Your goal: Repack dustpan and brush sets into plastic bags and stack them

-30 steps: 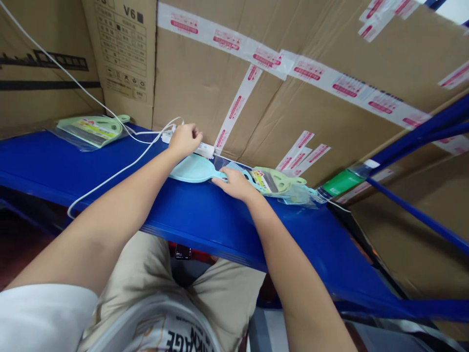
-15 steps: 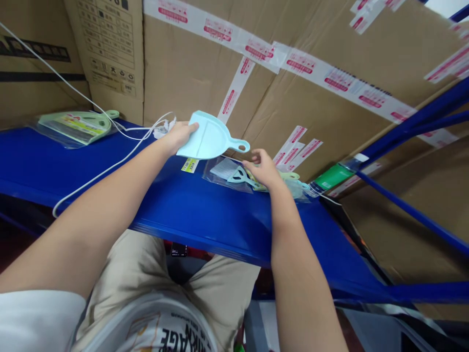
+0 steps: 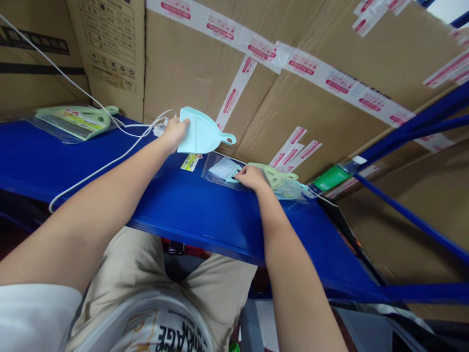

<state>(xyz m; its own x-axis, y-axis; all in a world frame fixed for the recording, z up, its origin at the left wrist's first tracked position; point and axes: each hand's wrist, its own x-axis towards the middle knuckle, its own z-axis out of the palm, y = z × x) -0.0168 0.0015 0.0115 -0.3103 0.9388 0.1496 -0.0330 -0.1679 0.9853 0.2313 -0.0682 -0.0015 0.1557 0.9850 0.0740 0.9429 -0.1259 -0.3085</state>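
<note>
My left hand (image 3: 176, 133) grips the wide edge of a light blue dustpan (image 3: 201, 133), raised above the blue shelf (image 3: 176, 205) with its looped handle pointing right. Lower and to the right, my right hand (image 3: 251, 177) has its fingers closed on the handle of a small light blue brush (image 3: 233, 174) with pale bristles. The brush lies on a clear plastic bag on the shelf, its handle partly covered by my fingers. Just below the dustpan lies a yellow label card (image 3: 189, 162). Right of my right hand is a green dustpan (image 3: 275, 175).
A bagged green dustpan set (image 3: 78, 121) lies at the far left, beside a looped white cable (image 3: 98, 171). Large cardboard boxes (image 3: 190, 68) rise behind the shelf. At the right, a green-labelled bottle (image 3: 331, 178) leans by the blue rack bars (image 3: 414, 205).
My right hand has moved down and left, closing on the brush handle. My left hand has shifted the blue dustpan slightly left and tilted it.
</note>
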